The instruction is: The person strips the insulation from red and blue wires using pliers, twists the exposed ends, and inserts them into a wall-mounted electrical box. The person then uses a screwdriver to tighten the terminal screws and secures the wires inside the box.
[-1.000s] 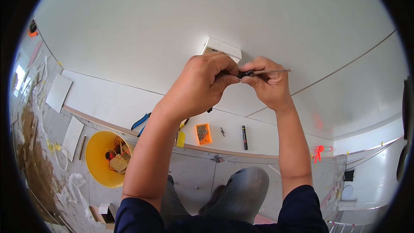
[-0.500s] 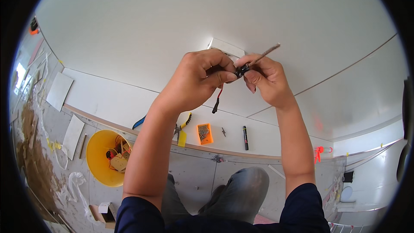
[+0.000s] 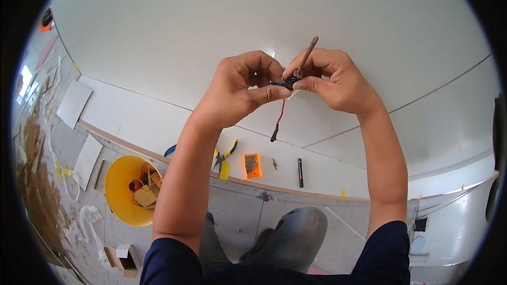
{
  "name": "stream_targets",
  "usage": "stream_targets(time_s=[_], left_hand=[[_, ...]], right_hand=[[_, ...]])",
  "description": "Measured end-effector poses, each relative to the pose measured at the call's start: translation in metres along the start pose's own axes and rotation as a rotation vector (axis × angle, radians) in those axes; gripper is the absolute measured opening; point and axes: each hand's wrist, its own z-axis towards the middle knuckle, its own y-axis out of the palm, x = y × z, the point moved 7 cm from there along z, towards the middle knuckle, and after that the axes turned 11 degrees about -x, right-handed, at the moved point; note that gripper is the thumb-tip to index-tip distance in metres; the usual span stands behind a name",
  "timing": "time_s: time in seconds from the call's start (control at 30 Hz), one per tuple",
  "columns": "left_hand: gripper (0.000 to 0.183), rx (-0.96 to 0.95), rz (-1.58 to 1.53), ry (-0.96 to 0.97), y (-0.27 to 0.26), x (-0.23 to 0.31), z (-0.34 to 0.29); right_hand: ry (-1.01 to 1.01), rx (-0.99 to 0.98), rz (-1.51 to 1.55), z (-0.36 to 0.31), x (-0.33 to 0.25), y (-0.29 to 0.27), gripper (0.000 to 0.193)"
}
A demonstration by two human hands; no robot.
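Observation:
My two hands meet over the white surface, fingers bent and pinching. My left hand (image 3: 245, 85) pinches a blue wire (image 3: 275, 83) between thumb and fingers. Right beside it, my right hand (image 3: 339, 80) grips a small black piece (image 3: 290, 79) at the wire's end; its exact kind is partly covered by fingertips. From that grip a thin brownish rod (image 3: 308, 55) sticks up and away from me. Below the hands hangs a red wire (image 3: 282, 112) with a black-wrapped end. A white box (image 3: 282, 59) attached to the surface is mostly hidden behind my hands.
Along the narrow ledge lie yellow-and-black pliers (image 3: 226, 153), an orange tray of screws (image 3: 252, 165), a few loose screws (image 3: 274, 164) and a black marker (image 3: 300, 172). A yellow bucket (image 3: 119, 192) holding scraps stands at left, near an open cardboard box (image 3: 122, 259).
The rod has swung from slanting right to more upright. My right hand has shifted up and right, its forearm outward. More blue wire shows between the hands; the red wire hangs slightly further right.

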Motion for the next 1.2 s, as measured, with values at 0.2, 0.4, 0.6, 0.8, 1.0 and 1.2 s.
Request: stream_targets(time_s=[0.2,0.4,0.6,0.8,1.0,1.2], left_hand=[[0.011,0.085,0.061,0.075,-0.009,0.001,-0.003],[0.010,0.155,0.165,0.084,-0.014,0.006,-0.006],[0.010,0.210,0.252,0.160,-0.021,0.006,-0.007],[0.007,0.281,0.369,0.197,-0.027,0.010,-0.010],[0.013,0.198,0.078,0.155,-0.033,-0.003,-0.011],[0.015,0.247,0.180,0.161,-0.037,-0.007,-0.011]], right_hand=[[-0.003,0.009,0.023,0.015,0.009,-0.002,0.016],[-0.079,0.075,-0.192,0.026,0.006,-0.006,0.020],[-0.083,0.121,-0.208,0.030,0.005,-0.004,0.018],[0.006,0.111,-0.048,0.034,0.010,0.001,0.015],[0.023,0.077,-0.065,0.039,0.006,0.004,0.015],[0.029,0.065,-0.193,0.050,-0.006,0.000,0.008]])
